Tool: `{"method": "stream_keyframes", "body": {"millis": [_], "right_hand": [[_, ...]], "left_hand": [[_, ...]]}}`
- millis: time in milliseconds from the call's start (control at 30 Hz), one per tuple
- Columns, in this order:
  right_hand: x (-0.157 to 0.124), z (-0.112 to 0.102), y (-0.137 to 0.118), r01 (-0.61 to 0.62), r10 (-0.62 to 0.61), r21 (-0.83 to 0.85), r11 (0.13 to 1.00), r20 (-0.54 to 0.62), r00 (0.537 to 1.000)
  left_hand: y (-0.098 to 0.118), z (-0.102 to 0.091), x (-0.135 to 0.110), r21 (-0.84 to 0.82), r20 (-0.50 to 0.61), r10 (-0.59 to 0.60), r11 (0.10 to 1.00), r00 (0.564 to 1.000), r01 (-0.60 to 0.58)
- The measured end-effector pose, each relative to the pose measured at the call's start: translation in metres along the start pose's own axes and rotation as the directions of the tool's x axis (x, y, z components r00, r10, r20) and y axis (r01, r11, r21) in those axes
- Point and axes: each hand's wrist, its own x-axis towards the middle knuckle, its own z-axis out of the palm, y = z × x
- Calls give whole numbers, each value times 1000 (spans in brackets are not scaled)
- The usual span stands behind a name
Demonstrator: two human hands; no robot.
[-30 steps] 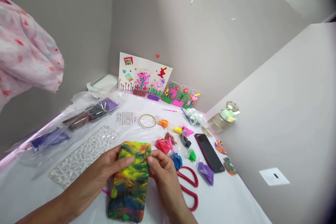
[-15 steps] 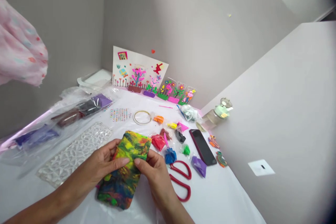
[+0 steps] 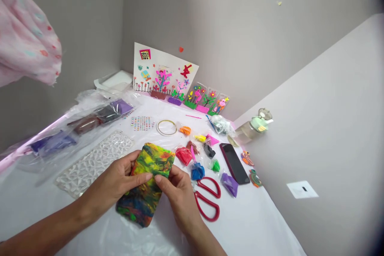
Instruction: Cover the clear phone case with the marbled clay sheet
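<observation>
Between my two hands is a phone case covered in marbled clay of yellow, green, blue and orange, tilted above the white table. My left hand grips its left edge, thumb lying across the face and fingers behind. From the other side my right hand holds the right edge, its thumb pressed on the clay close to the left thumb. The fingers behind the case are partly hidden. Red-handled scissors lie just right of my right hand. Left of the case rests a clear textured mat, partly covered by my left forearm.
Small bags of coloured clay, such as red, blue and purple, lie right of centre beside a black phone. A bangle, rhinestones and a bottle stand further back. Plastic-wrapped clay packs lie left.
The camera view has shifted, so the table things sit slightly higher and further right. Both hands keep hold of the clay-covered case, with little change in their grip.
</observation>
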Motion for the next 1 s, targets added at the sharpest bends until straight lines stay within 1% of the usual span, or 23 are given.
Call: {"method": "stream_keyframes", "body": {"millis": [133,333,533,700,833,900,1000], "right_hand": [[0,1,1,5,-5,-13,1000,0,1000],[0,1,2,3,-3,-24,1000,-16,1000],[-1,2,2,-16,8,-95,995,-86,996],[-1,2,2,-34,21,-86,996,-149,989],[-2,2,2,-44,30,-101,994,-138,990],[-3,3,1,-52,37,-112,992,-135,990],[-4,4,0,-44,28,-109,993,-145,989]], "left_hand": [[-1,-3,1,47,10,23,999,1000,-23],[1,-1,1,52,51,34,998,998,-36],[2,3,-1,117,49,39,992,998,-45],[2,4,1,64,71,45,997,997,-49],[1,2,-1,78,34,55,995,998,-58],[-1,2,-2,92,34,55,994,998,-58],[-4,2,-2,71,40,41,996,998,-44]]}}
